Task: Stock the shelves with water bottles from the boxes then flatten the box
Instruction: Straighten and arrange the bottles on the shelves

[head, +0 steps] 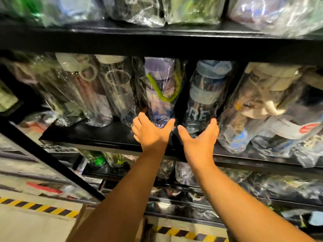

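**Clerk:** Item one, anything obscured?

**Checker:** The view is motion-blurred, so most labels are unreadable. The top row at 12 o'clock is cut off by the frame. Lower rows at 5 o'clock sit behind both forearms. At 6 o'clock there is a brown cardboard surface [88, 209], mostly hidden by the left forearm; I cannot tell whether it is a box.

**Clerk:** Item two, hands?

**Checker:** Both arms are bare and extended upward to the picture's centre. The left hand [152, 135] has fingers straight and spread, thumb out toward 3 o'clock, set at the foot of the purple bottle [161, 95]. It grips nothing. The right hand [201, 138] mirrors it: fingers spread, thumb toward 9 o'clock, at the foot of the blue-grey bottle [204, 100], also gripping nothing. Contact with the wrap looks likely, but pressure cannot be judged.

**Clerk:** Item three, stock and materials?

**Checker:** Both bottles stand upright, side by side, on the black middle shelf [87, 135], each in crinkled clear plastic. The purple one carries a lime-green strap; the blue-grey one shows the pale letters "RE". At 9 o'clock are clear bottles [97, 88] with ring loops. At 3 o'clock is a beige-lidded bottle [269, 95], leaning. At 8 o'clock, yellow-and-black striped tape [38, 206] runs along the pale floor.
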A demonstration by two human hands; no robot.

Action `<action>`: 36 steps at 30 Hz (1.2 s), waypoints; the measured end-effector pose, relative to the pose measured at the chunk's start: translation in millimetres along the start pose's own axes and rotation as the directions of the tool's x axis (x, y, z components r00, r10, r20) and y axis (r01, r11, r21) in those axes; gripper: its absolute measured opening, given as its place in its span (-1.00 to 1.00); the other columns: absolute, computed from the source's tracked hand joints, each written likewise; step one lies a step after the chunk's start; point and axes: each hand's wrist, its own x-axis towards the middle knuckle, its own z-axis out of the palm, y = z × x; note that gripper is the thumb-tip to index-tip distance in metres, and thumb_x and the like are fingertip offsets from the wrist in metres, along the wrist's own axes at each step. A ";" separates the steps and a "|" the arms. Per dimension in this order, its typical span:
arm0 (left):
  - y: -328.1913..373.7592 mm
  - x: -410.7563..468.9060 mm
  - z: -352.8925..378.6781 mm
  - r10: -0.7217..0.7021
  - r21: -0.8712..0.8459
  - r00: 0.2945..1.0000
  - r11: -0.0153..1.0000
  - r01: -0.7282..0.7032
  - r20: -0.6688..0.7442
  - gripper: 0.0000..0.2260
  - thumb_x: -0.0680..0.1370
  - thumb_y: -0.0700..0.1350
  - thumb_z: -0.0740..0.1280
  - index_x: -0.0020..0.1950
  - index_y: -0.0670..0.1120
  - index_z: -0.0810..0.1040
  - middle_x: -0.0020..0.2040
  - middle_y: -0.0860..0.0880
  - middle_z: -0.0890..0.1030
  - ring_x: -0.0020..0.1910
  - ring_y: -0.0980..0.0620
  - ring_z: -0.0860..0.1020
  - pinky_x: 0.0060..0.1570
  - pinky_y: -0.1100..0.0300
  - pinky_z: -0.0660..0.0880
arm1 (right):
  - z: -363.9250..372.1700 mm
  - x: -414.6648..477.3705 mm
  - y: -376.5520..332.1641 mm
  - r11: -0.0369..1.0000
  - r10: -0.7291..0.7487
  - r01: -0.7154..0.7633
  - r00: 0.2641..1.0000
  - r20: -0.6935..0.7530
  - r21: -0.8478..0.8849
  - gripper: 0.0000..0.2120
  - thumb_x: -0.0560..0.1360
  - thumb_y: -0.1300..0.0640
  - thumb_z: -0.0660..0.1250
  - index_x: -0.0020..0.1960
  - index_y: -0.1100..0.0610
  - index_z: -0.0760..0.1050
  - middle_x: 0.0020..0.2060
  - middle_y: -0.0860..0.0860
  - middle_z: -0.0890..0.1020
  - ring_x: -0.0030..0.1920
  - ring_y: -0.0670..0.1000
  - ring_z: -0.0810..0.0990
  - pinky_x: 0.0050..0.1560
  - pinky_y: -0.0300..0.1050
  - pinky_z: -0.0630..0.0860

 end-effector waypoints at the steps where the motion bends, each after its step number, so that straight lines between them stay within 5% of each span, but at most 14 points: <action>1: -1.0 1.9 0.9 0.011 -0.013 1.000 1.000 -0.011 -0.001 -0.14 0.34 0.19 0.56 0.42 -0.24 0.30 0.37 -0.20 0.35 0.41 -0.25 0.28 0.36 -0.16 0.22 | 2.4 2.1 -0.4 1.000 -0.002 0.002 0.999 -0.033 -0.017 -0.04 0.45 -0.06 0.48 0.59 0.19 -0.05 0.57 0.09 0.05 0.55 0.07 0.05 0.46 -0.05 0.10; 5: -4.7 7.8 6.7 0.017 -0.006 1.000 1.000 -0.017 -0.002 -0.21 0.29 0.21 0.57 0.27 -0.26 0.36 0.30 -0.21 0.39 0.38 -0.26 0.32 0.34 -0.19 0.26 | 10.8 11.3 -3.3 0.999 0.010 -0.014 0.993 -0.119 -0.032 -0.12 0.46 -0.05 0.47 0.54 0.28 0.05 0.50 0.17 0.18 0.49 0.14 0.16 0.43 0.00 0.15; 8: -3.1 6.1 10.9 0.023 0.044 1.000 0.999 -0.024 0.007 -0.24 0.27 0.25 0.56 0.19 -0.24 0.39 0.26 -0.20 0.42 0.37 -0.22 0.34 0.33 -0.13 0.23 | 15.8 19.4 -1.5 0.998 0.015 -0.025 0.982 -0.186 -0.052 -0.37 0.44 -0.07 0.48 0.25 0.27 0.27 0.28 0.20 0.35 0.31 0.22 0.34 0.29 0.20 0.32; 11: 0.9 10.8 11.5 -0.013 0.082 0.999 0.997 0.010 0.033 -0.27 0.30 0.22 0.55 0.22 -0.23 0.40 0.25 -0.18 0.44 0.37 -0.18 0.35 0.35 -0.10 0.21 | 15.3 26.2 -4.1 0.995 0.058 -0.073 0.977 -0.203 -0.066 -0.49 0.43 -0.03 0.48 0.10 0.23 0.26 0.22 0.20 0.36 0.28 0.20 0.32 0.26 0.22 0.32; 16: 1.8 20.3 5.4 -0.038 0.076 0.996 0.997 0.031 0.083 -0.31 0.32 0.18 0.55 0.23 -0.22 0.43 0.23 -0.16 0.46 0.36 -0.16 0.37 0.37 -0.07 0.18 | 15.5 35.2 -10.2 0.984 0.122 -0.143 0.975 -0.185 -0.108 -0.52 0.46 0.00 0.43 0.15 0.26 0.30 0.29 0.19 0.31 0.35 0.20 0.24 0.33 0.18 0.28; 21: -14.0 11.2 -5.6 0.114 -0.028 0.993 0.993 -0.113 0.018 -0.32 0.24 0.35 0.35 0.04 -0.20 0.44 0.00 -0.12 0.48 0.10 -0.19 0.51 0.20 -0.14 0.36 | 20.0 34.3 -8.5 0.985 0.118 -0.140 0.973 -0.199 -0.103 -0.45 0.45 0.00 0.44 0.22 0.31 0.28 0.36 0.20 0.29 0.42 0.18 0.18 0.36 0.13 0.19; 32: -24.2 5.6 -14.5 0.197 -0.027 0.979 0.980 -0.196 0.054 -0.17 0.25 0.39 0.29 0.28 -0.20 0.46 0.14 -0.12 0.51 0.18 -0.18 0.51 0.18 -0.17 0.42 | 33.0 55.6 -13.8 0.963 0.238 -0.263 0.931 -0.275 -0.057 -0.09 0.39 -0.14 0.51 0.51 0.28 0.18 0.39 0.23 0.38 0.44 0.20 0.27 0.41 0.08 0.22; 36: -28.8 7.1 -11.2 0.230 -0.018 0.972 0.973 -0.230 0.042 -0.20 0.26 0.38 0.31 0.25 -0.20 0.46 0.12 -0.13 0.51 0.16 -0.20 0.51 0.15 -0.18 0.44 | 35.8 61.0 -10.7 0.953 0.272 -0.298 0.917 -0.291 -0.050 -0.29 0.45 -0.05 0.46 0.42 0.32 0.32 0.33 0.25 0.43 0.40 0.22 0.32 0.39 0.05 0.20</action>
